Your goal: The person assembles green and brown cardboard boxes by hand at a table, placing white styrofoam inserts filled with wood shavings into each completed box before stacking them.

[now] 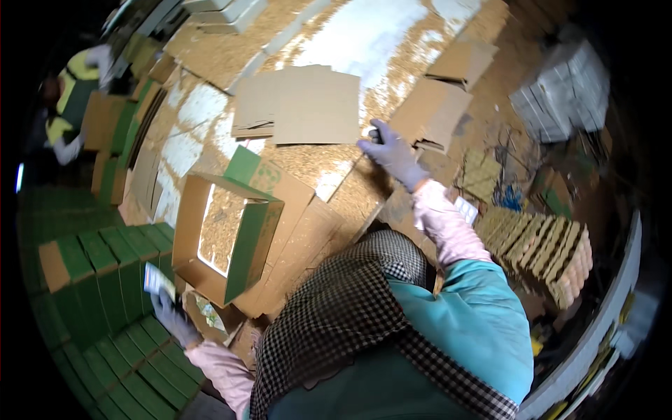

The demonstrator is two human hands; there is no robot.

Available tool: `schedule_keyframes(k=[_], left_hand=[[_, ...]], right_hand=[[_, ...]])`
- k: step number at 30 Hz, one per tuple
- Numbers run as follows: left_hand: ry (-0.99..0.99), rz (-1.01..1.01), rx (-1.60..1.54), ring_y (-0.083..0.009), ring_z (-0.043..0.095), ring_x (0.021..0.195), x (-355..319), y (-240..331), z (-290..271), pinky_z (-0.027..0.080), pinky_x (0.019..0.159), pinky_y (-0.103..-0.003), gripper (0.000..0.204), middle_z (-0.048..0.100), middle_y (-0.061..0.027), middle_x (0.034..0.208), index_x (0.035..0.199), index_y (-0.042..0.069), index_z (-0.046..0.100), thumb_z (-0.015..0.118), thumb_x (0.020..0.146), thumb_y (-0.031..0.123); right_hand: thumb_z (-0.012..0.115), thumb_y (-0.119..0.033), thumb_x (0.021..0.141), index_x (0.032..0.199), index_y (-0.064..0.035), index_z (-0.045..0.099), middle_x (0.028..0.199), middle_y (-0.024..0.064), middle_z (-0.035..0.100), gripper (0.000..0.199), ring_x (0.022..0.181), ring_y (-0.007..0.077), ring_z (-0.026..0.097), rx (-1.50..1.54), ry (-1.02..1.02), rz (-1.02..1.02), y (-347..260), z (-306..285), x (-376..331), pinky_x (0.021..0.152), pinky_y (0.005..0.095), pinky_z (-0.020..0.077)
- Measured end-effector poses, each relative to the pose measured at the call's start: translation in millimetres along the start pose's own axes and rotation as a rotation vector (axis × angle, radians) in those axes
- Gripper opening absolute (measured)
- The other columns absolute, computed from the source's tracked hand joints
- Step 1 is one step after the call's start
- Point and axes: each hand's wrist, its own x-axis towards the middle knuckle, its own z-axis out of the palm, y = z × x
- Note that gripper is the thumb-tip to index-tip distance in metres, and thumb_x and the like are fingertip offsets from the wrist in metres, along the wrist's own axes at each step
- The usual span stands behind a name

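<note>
One worktable [346, 38], strewn with wood-coloured shavings, spans the upper field. Stacked green boxes [91, 301], at least four in the upper row, fill the left; the full count cannot be told. One co-worker [77, 98] stands at far left. One pale wrapped bundle [563, 87] lies at upper right, and one row of fibrous slabs [535, 248], more than five, at right.

One green-and-brown carton [248, 248] stands on brown cardboard near the table's front edge, its opening upward, with shavings visible through it; its long axis runs away from the wearer, the far end leaning slightly right, one green flap raised there. Two overlapping groups of flat sheets [315, 105] lie beyond it.

Two gloved hands appear. The left hand [171, 318], left of the carton, has its fingers closed on one printed card [152, 276], which points up and leftward; its long axis cannot be told, the lower part being covered. The right hand [399, 157], at the table edge, has thumb and forefinger slightly parted around one small dark object [376, 135], of unclear kind and axis.
</note>
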Motion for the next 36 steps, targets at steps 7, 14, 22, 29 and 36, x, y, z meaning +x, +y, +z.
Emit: schedule_keyframes(k=[7, 14, 22, 29, 36], left_hand=[[-0.299, 0.172, 0.703, -0.0355, 0.045, 0.128, -17, -10, 84, 0.032, 0.109, -0.042, 0.068, 0.049, -0.0205, 0.139, 0.139, 0.0, 0.042, 0.068, 0.083, 0.028], [0.06, 0.082, 0.496, -0.0358, 0.025, 0.141, -77, -50, 58, 0.019, 0.116, -0.041, 0.062, 0.029, -0.0234, 0.15, 0.144, -0.003, 0.031, 0.056, 0.093, 0.022], [0.503, 0.198, 0.046, -0.0337, 0.038, 0.133, -38, 12, 61, 0.027, 0.112, -0.039, 0.048, 0.04, -0.0221, 0.143, 0.139, -0.007, 0.036, 0.046, 0.096, 0.012], [-0.476, 0.243, 0.787, -0.0343, 0.049, 0.122, -52, -48, 96, 0.039, 0.103, -0.044, 0.048, 0.05, -0.0191, 0.134, 0.13, 0.003, 0.05, 0.06, 0.085, 0.015], [-0.053, 0.269, 0.331, -0.0338, 0.046, 0.125, -55, -75, 39, 0.037, 0.106, -0.043, 0.061, 0.046, -0.0238, 0.136, 0.139, -0.006, 0.036, 0.06, 0.089, 0.018]], right_hand=[[0.073, -0.049, 0.076, 0.15, -0.0122, 0.026, 0.151, 0.0299, 0.023, 0.095, 0.142, 0.0417, 0.02, -0.816, 0.002, -0.26, 10, 126, 102, 0.116, 0.052, 0.0132], [0.067, -0.019, 0.082, 0.12, -0.0196, 0.064, 0.101, 0.009, 0.061, 0.039, 0.093, 0.0303, 0.058, -0.488, 0.297, -0.956, -68, 89, 79, 0.078, 0.0412, 0.0481], [0.07, -0.018, 0.077, 0.116, -0.0225, 0.068, 0.102, 0.0095, 0.06, 0.04, 0.092, 0.028, 0.059, -0.696, -0.984, -1.47, -189, 228, -38, 0.082, 0.0375, 0.0474], [0.064, -0.041, 0.085, 0.12, -0.0191, 0.067, 0.116, 0.0146, 0.06, 0.041, 0.111, 0.0306, 0.056, -0.954, -1.267, -1.244, -180, 242, -31, 0.096, 0.0393, 0.0431], [0.065, -0.032, 0.089, 0.132, -0.0054, 0.055, 0.094, 0.016, 0.066, 0.052, 0.096, 0.0285, 0.063, -0.323, -0.539, -0.803, -222, 162, -7, 0.089, 0.041, 0.0497]])
